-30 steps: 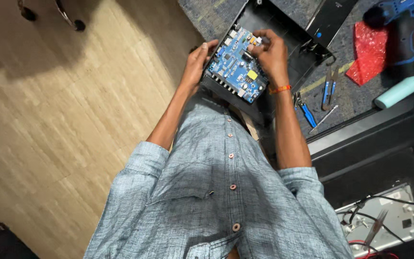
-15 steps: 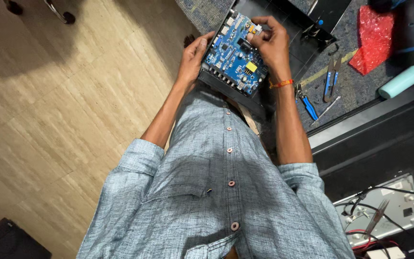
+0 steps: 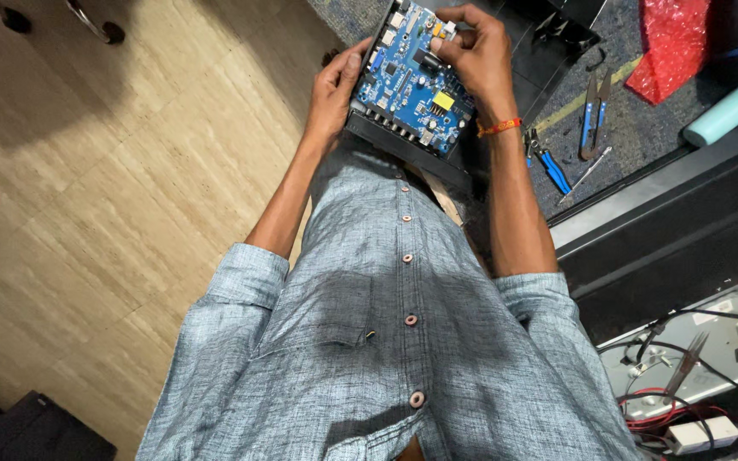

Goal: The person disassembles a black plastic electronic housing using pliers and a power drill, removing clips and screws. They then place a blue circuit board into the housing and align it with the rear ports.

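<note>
Held up in front of the chest, between both hands: a blue rectangular printed circuit board [image 3: 412, 81] studded with silver connectors and a small yellow component, seated on a black plastic backing tray [image 3: 403, 154]. Long axis of the board running diagonally, from the far end under the right fingers down toward the near right corner beside the right wrist.

Left hand [image 3: 335, 90] clamped on the board's left long edge: thumb lying along the rim, remaining fingers curled out of sight beneath the tray. Closed in a supporting grip on board and tray together.

Right hand [image 3: 476, 55] over the far end of the board, fingers [image 3: 459, 21] bent and pinched together onto a small pale connector or plug [image 3: 448, 30] at the top edge. Too small to tell whether the plug is actually gripped or only pressed. Board lying directly below and toward the body from these fingertips; right hand nearer that component, left hand nearer the board's middle edge. Orange thread band [image 3: 499, 128] round the right wrist.

Beyond the right forearm, on the grey mat: blue-handled pliers [image 3: 548, 162] and blue-handled snips [image 3: 593, 115], both well apart from the fingers. Red crumpled plastic wrap [image 3: 672, 43] farther off to the right, past the tools.
</note>
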